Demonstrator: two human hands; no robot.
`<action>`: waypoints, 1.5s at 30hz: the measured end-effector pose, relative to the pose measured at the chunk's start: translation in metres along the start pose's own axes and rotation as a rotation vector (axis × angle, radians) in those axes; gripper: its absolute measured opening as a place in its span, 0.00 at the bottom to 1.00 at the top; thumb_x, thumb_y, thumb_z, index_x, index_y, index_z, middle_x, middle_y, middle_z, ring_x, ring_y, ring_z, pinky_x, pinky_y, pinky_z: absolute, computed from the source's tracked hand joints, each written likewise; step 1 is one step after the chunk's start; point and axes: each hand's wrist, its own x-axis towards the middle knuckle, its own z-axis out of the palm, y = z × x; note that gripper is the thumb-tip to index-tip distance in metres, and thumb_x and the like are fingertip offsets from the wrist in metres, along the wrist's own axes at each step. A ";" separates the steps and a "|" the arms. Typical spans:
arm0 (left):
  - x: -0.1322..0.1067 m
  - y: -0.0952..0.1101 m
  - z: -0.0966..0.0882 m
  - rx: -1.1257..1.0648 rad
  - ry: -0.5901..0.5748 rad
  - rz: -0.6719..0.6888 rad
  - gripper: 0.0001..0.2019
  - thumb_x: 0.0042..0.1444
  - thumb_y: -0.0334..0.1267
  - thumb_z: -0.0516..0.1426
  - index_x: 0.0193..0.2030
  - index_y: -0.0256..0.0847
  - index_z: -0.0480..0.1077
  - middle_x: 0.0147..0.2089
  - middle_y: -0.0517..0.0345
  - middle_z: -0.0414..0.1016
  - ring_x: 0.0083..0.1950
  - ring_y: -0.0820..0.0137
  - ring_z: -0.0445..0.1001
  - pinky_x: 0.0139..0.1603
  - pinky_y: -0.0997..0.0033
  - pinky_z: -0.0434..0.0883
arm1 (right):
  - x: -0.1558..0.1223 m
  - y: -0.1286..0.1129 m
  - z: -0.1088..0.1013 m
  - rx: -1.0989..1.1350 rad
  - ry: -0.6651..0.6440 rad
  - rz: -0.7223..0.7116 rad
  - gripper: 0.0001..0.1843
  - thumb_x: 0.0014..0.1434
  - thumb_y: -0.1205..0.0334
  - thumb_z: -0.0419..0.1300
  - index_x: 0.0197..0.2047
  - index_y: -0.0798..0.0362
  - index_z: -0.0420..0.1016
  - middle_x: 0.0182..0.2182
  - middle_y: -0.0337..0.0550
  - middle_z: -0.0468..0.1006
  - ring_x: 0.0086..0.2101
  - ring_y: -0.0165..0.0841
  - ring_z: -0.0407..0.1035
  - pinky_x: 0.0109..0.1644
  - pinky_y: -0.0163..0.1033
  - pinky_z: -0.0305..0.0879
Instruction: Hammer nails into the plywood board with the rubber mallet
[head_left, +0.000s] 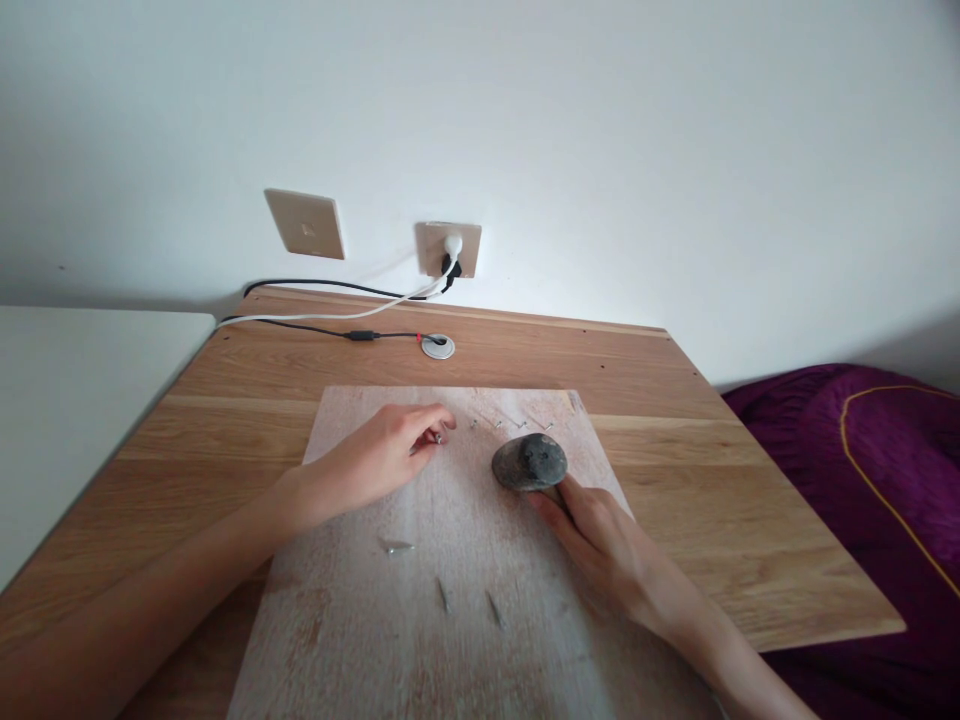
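My left hand (382, 450) is closed, its fingertips pinching a nail (439, 438) over the far part of a whitish, worn-looking board (360, 640). In my right hand (604, 545) is the handle of a rubber mallet, its dark rounded head (529, 463) raised above the board to the right of the left hand. Beyond the mallet, several nails (523, 424) stand in a row along the board's far side. Nearer to me, a few loose nails (444, 596) lie on the board, including a small group (397, 547) at the left.
Under the board is a wooden desk (750, 540). Black and white cables (322, 317) cross its back toward a wall socket (469, 250) and a round cable grommet (439, 347). A white surface (90, 400) adjoins at left; purple fabric (892, 480) lies at right.
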 end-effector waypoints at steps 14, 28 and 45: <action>0.003 -0.004 0.004 -0.044 0.046 0.081 0.11 0.70 0.31 0.55 0.43 0.39 0.81 0.41 0.54 0.84 0.41 0.69 0.82 0.45 0.72 0.76 | 0.000 -0.004 -0.002 0.039 -0.039 -0.008 0.15 0.79 0.49 0.46 0.44 0.46 0.67 0.36 0.45 0.83 0.39 0.46 0.80 0.43 0.43 0.66; -0.002 -0.005 0.004 0.027 0.078 0.116 0.11 0.67 0.26 0.57 0.50 0.41 0.78 0.48 0.54 0.84 0.49 0.67 0.83 0.53 0.67 0.79 | 0.002 -0.006 -0.002 0.061 -0.040 0.018 0.15 0.78 0.49 0.48 0.43 0.46 0.68 0.33 0.42 0.83 0.35 0.43 0.78 0.39 0.41 0.65; 0.002 0.001 -0.003 0.079 0.032 0.170 0.11 0.65 0.23 0.60 0.48 0.41 0.79 0.44 0.55 0.84 0.45 0.67 0.82 0.50 0.70 0.77 | 0.000 -0.004 -0.001 0.047 -0.023 0.001 0.15 0.78 0.49 0.48 0.44 0.46 0.69 0.34 0.44 0.83 0.38 0.45 0.79 0.41 0.42 0.66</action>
